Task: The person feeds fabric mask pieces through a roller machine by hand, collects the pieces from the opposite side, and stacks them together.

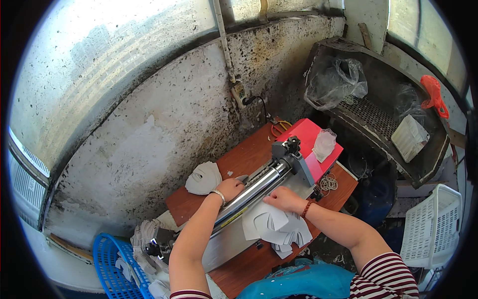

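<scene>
White pieces (271, 224), thin, flat and curve-cut, in a loose overlapping heap on the metal plate (221, 252) before the polished roller (249, 192); right hand (287, 199) with curled fingers at the heap's upper edge, left hand (230, 189) with bent fingers just beyond the roller, grasp of either impossible to tell; fanned stack (203, 178) beside the left hand. Containers: blue latticed basket (101, 256) with white scraps (123, 268) inside; dark trough (369, 119) with perforated floor, holding clear plastic bags (338, 82) and a pale block (409, 138); white slotted basket (433, 226) at far right. Materials: red housing (304, 129) bearing a crumpled translucent bag (324, 144), smooth reddish-brown tabletop (249, 148), mottled, stained wall (139, 149).
</scene>
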